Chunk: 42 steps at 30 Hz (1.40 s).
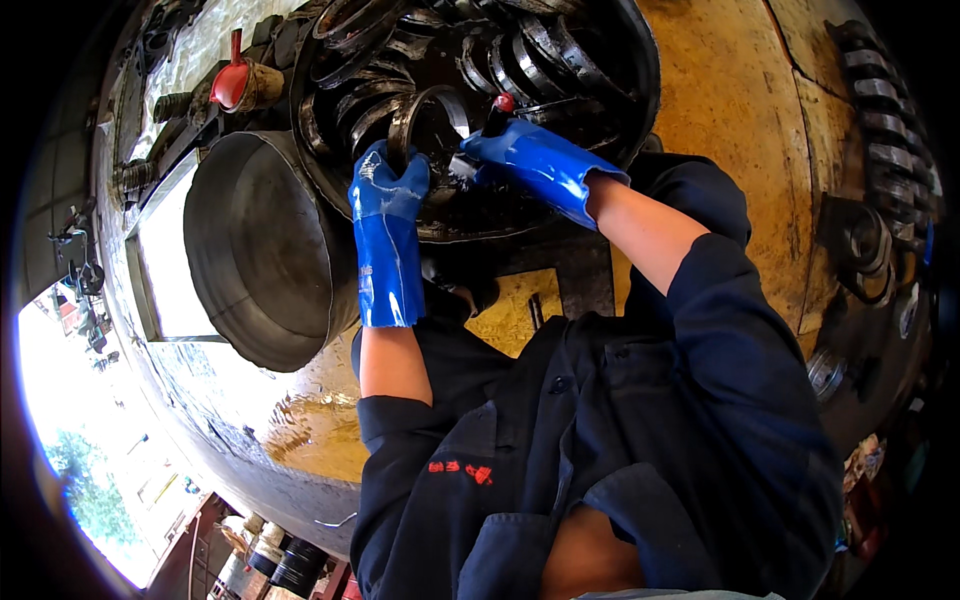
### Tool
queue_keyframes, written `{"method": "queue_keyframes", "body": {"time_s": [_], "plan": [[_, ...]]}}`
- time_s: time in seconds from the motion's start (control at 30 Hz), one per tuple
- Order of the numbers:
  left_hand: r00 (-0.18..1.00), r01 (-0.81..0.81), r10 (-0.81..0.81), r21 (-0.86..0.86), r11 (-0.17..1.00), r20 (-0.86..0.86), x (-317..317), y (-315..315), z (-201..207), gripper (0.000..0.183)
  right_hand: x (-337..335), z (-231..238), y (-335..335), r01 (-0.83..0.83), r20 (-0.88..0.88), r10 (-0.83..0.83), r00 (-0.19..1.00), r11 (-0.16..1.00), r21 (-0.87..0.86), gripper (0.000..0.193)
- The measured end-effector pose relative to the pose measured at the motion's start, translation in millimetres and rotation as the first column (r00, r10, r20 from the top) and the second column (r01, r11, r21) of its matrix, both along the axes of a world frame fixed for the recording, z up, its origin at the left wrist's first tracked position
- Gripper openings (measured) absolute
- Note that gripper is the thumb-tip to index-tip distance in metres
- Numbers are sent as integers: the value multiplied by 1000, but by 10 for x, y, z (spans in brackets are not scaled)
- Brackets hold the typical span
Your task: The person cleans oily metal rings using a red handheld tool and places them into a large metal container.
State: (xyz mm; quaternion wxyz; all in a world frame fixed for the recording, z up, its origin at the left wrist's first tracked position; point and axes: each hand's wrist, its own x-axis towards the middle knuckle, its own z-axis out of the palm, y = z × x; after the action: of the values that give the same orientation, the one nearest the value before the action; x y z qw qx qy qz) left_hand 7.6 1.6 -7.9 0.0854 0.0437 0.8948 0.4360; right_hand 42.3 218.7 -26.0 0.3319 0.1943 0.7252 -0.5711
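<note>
My left hand (390,185), in a long blue rubber glove, grips the lower edge of a dark, wet-looking metal ring (452,100). It holds the ring upright over a large round tub (654,85). To its right, my right hand (530,155) wears a matching glove and is closed around a brush (463,168). Pale bristles show beside the fingers, and a red tip sticks up above them; the rest of the brush is hidden. Between ring and bristles there is a small gap. Several blackened metal rings (540,65) lie in the tub, leaning on one another.
A wide, open metal drum (260,250) stands left of the tub. Beyond it are a red scoop (231,82) and a small stained pot (263,87). Coil-like metal parts (885,125) line the far right, with more rings (868,250) nearer. The floor (730,90) is stained yellow.
</note>
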Motion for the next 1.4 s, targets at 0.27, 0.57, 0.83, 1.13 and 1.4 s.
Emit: {"method": "queue_keyframes", "body": {"time_s": [0.27, 0.57, 0.83, 1.13, 1.4], "plan": [[1000, 12, -11, -36, 999, 19, -66, 78, -82, 29, 41, -106, 181, -118, -546, 125, 829, 992, 49, 29], [998, 48, -52, 114, 992, 33, -90, 12, -61, 32, -5, -220, 74, 279, -825, 238, 513, 862, 423, 30], [998, 58, -58, 44, 997, 6, -27, 30, 38, 28, 144, -343, 116, -158, -416, 81, 906, 975, -154, 26], [967, -221, 211, -53, 974, -141, -32, 73, 100, 25, 45, 133, 201, 216, -166, -346, 923, 825, -522, 33], [951, -311, 216, 681, 663, 223, -97, 123, 94, 22, 271, 236, 298, 129, -156, -177, 972, 952, -279, 44]]}}
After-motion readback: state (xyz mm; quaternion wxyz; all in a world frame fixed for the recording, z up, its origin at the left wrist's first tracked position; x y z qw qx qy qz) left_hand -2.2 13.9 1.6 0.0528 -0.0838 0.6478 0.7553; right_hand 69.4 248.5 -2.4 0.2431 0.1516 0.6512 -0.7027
